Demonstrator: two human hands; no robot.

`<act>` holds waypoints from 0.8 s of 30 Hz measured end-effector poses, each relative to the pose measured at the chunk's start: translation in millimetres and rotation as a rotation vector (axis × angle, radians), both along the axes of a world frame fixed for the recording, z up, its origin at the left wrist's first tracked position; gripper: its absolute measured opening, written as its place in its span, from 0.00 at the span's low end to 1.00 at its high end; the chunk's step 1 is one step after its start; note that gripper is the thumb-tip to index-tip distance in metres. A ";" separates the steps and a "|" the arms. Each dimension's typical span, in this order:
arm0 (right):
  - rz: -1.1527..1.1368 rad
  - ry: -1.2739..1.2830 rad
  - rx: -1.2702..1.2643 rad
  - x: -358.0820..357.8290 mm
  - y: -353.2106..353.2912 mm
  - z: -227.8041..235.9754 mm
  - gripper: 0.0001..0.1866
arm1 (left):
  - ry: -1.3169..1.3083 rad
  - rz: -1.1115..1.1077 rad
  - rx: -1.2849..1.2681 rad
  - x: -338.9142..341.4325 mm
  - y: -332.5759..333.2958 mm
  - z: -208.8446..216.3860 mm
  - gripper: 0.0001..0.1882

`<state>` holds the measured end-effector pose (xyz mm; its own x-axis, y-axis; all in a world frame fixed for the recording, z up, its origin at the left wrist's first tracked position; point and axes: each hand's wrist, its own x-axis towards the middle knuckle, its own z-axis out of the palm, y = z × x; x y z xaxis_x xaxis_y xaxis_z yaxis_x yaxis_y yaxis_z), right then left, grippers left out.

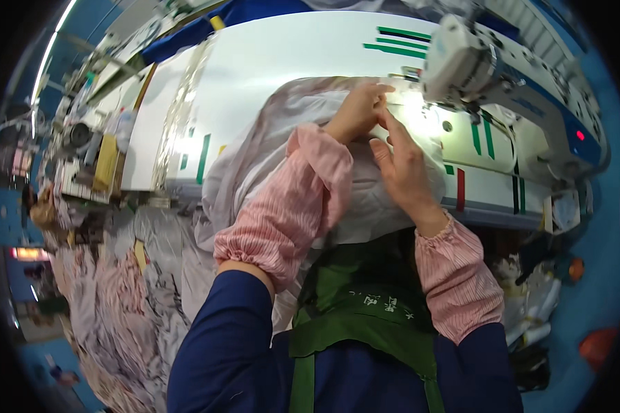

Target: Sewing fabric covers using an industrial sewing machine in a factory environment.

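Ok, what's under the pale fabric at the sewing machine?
The white tabletop, which shows past the far edge of the pale fabric. Anything else the fabric covers can't be seen.

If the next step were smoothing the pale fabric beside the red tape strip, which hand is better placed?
Probably the right hand: it is over that side of the pale fabric, nearer the red tape strip. The left hand is farther off, toward the fabric's far edge.

Pink striped oversleeves (459, 282) with gathered ends, navy top (220, 344), green apron (337, 327), pale lettering (391, 303).
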<state>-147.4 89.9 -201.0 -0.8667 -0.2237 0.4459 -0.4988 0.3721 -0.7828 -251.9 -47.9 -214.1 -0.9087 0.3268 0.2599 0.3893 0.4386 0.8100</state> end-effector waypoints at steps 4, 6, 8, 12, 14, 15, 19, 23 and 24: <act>-0.001 0.334 0.724 11.0 -24.7 -15.2 0.30 | 0.418 0.179 -0.214 33.8 -66.1 19.9 0.24; -0.048 0.234 0.787 13.8 -26.4 -18.8 0.30 | 0.705 0.387 -0.643 71.3 -117.7 18.4 0.27; -0.041 0.196 0.826 15.2 -26.2 -18.0 0.31 | 0.691 0.690 -1.034 101.1 -172.1 12.5 0.26; -0.040 0.235 0.844 17.0 -26.7 -15.8 0.30 | 0.245 0.852 -1.059 158.5 -283.4 -1.0 0.04; -0.046 0.231 0.844 16.9 -25.5 -19.5 0.30 | 0.235 1.029 -0.989 193.5 -331.8 -1.0 0.05; -0.044 0.279 0.814 16.6 -24.2 -22.6 0.28 | 0.164 1.124 -0.936 214.4 -352.0 1.6 0.06; -0.038 0.320 0.852 14.9 -21.7 -23.8 0.28 | 0.062 1.141 -0.734 260.0 -381.7 33.7 0.10; 0.008 0.357 0.650 34.7 -48.0 18.9 0.31 | 0.063 0.817 0.288 264.1 -313.5 110.0 0.10; 0.014 0.353 0.549 46.5 -61.0 35.7 0.35 | 0.076 0.729 0.140 267.1 -285.1 131.1 0.09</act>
